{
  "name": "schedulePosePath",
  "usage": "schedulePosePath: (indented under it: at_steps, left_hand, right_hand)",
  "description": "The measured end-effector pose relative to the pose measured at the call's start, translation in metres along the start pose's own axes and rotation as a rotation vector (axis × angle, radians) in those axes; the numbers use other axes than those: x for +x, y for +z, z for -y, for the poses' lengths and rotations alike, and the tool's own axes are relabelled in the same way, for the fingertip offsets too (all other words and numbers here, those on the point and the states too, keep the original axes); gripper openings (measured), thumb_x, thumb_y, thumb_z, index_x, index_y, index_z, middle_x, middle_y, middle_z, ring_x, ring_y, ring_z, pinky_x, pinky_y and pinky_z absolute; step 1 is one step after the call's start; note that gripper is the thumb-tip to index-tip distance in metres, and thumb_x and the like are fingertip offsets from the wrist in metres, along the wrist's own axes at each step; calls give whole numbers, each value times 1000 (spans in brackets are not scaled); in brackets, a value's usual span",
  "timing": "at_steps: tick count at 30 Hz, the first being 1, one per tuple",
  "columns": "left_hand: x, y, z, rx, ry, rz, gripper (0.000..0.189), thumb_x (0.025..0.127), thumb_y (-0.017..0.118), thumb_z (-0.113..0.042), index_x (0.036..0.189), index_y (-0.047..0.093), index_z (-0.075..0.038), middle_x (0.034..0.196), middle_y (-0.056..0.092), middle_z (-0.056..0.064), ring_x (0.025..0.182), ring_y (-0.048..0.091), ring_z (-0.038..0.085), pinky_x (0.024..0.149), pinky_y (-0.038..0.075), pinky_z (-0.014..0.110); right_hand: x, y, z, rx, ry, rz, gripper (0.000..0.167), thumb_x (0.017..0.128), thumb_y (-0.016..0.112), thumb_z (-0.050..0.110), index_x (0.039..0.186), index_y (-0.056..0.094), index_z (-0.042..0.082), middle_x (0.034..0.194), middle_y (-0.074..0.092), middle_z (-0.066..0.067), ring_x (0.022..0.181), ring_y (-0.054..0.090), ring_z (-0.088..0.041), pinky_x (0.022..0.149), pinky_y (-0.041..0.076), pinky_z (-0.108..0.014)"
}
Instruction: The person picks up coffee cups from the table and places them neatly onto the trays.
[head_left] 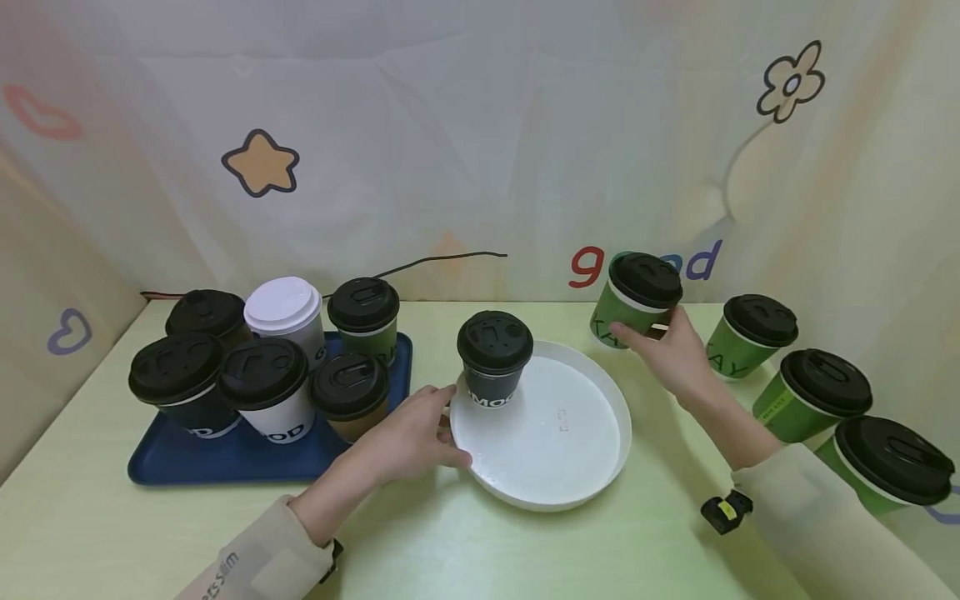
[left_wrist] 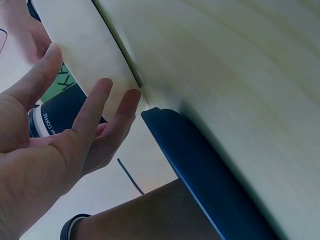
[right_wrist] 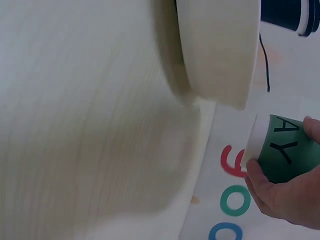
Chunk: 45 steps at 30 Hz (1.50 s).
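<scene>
My right hand (head_left: pixel 675 354) grips a green paper cup (head_left: pixel 628 310) with a black lid, fingers and thumb around its sides. In the right wrist view, this green cup (right_wrist: pixel 290 150) shows against the cloth, above the level of the tabletop. My left hand (head_left: pixel 412 433) touches the left side of a round white tray (head_left: pixel 555 450). Seen from the left wrist, the thumb lies at the tray's rim and the extended fingers (left_wrist: pixel 95 102) press its outer wall. A dark cup (head_left: pixel 493 379) with a black lid stands upright on the tray, toward its back left.
At left, a blue tray (head_left: pixel 225 467) bears several lidded cups, among them a white-lidded cup (head_left: pixel 283 308). Three green cups with black lids stand at right: a far one (head_left: pixel 738 346), a middle one (head_left: pixel 795 404) and a near one (head_left: pixel 862 467). A printed cloth (head_left: pixel 480 150) hangs behind.
</scene>
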<state>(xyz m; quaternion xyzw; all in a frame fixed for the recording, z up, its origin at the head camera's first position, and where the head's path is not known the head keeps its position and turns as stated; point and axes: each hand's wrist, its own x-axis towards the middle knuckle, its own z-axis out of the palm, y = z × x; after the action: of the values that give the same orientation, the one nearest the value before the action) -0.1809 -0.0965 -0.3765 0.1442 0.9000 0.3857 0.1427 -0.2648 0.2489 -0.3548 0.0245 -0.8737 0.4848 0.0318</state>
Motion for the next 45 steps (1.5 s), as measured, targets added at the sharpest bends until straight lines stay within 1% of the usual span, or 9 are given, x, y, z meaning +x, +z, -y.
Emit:
schedulePosePath:
  at_steps: [3,7,12,18,24,28,35,41,45]
  left_hand:
    - [0,0,1,-3,4,0,88,79,91,-14,150,43,7,117,55,13,106,58,23,85,52,34]
    - [0,1,2,-11,4,2,88,79,92,-14,149,44,7,120,57,14,108,59,24,88,52,35]
    - [0,1,2,-12,-3,2,91,79,92,-14,151,41,8,123,57,15,109,59,24,89,53,36]
    - [0,1,3,-22,-5,-1,90,79,92,-12,151,42,7,124,57,15,110,60,25,89,53,36]
    - [1,1,2,-37,-1,0,89,78,92,-12,150,42,7,124,58,16,110,61,25,89,54,36]
    - [1,1,2,-42,-5,1,89,78,92,-12,150,42,8,123,58,16,111,61,25,89,53,36]
    - [0,0,0,-29,-8,2,90,79,92,-13,150,41,9,119,57,14,108,59,24,87,52,35]
    - [0,-1,-1,-31,1,4,87,79,91,-12,149,43,8,115,57,13,108,59,24,86,51,36]
    - [1,-1,-2,-32,2,5,88,79,91,-11,150,42,7,119,57,15,109,62,25,88,52,36]
  right_hand:
    - [-6,6,6,17,-52,29,86,96,74,36,157,25,2,151,39,-25,136,44,-43,105,43,-57]
    - [-12,13,10,24,-114,58,80,96,75,30,157,29,7,151,42,-21,134,45,-41,104,44,-58]
    - [-20,21,16,8,-147,117,77,94,78,27,154,33,8,149,45,-16,133,46,-38,103,45,-57]
    - [-28,33,23,-28,-151,188,78,91,82,26,151,35,8,145,48,-18,133,49,-38,103,48,-55]
    - [-33,45,19,-67,-123,225,79,91,82,26,150,34,5,141,50,-22,127,56,-43,102,48,-56]
    - [-34,50,17,-81,-112,245,80,90,82,24,150,33,3,142,50,-24,129,55,-44,104,46,-56]
    - [-33,56,14,-111,-111,233,82,89,83,18,151,32,4,143,51,-24,135,50,-43,109,40,-58]
    - [-30,59,15,-113,-122,233,81,89,83,18,150,32,3,142,52,-25,134,50,-43,109,40,-59]
    - [-28,62,15,-99,-134,239,81,89,82,17,150,31,4,143,51,-24,134,50,-43,109,41,-58]
